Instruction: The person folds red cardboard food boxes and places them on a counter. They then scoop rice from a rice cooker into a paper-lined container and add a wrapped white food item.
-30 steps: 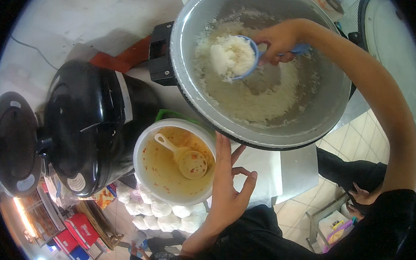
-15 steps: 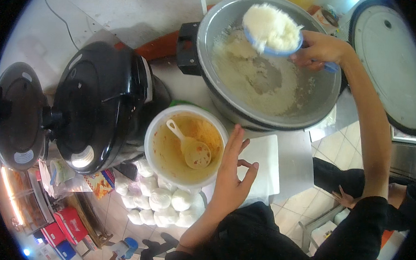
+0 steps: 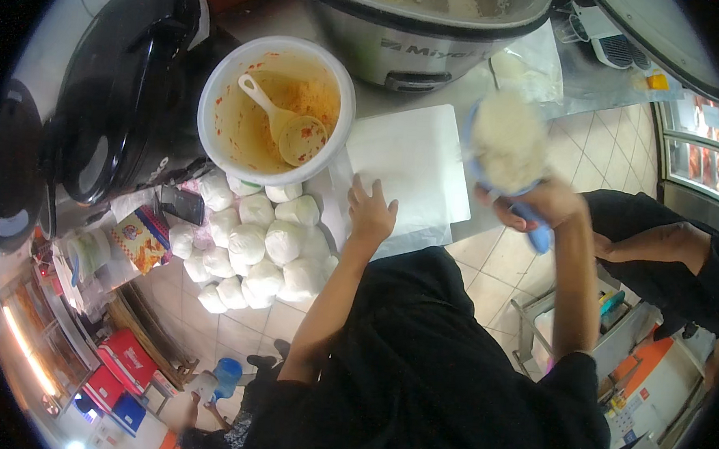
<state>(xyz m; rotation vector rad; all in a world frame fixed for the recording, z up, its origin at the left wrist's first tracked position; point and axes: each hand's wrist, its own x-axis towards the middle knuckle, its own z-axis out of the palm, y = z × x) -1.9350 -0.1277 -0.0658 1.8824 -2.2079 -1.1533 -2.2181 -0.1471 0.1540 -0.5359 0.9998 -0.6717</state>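
My right hand (image 3: 551, 206) grips the handle of a blue scoop (image 3: 532, 227). A heap of cooked white rice (image 3: 506, 143) fills the scoop, blurred by motion, just past the right edge of a stack of white paper sheets (image 3: 415, 166). On the stack's lower left edge, my left hand (image 3: 371, 214) lies with fingers spread, holding nothing. Left of the paper stands a white bucket (image 3: 341, 102) with orange-red residue inside. A cream-coloured ladle (image 3: 277, 118) rests in it. The large silver rice cooker (image 3: 433, 53) sits beyond the paper, rice inside.
Several white wrapped bundles (image 3: 247, 243) crowd the table's left part, beside a dark phone (image 3: 183, 205). Black cookers (image 3: 131, 90) stand at the far left. Another person's arm (image 3: 659, 244) is at the right. A tiled floor (image 3: 486, 288) shows past the table edge.
My right hand has brought the rice-filled scoop from over the cooker down beside the paper. My left hand, raised near the bucket before, now lies on the paper. The view has shifted toward me.
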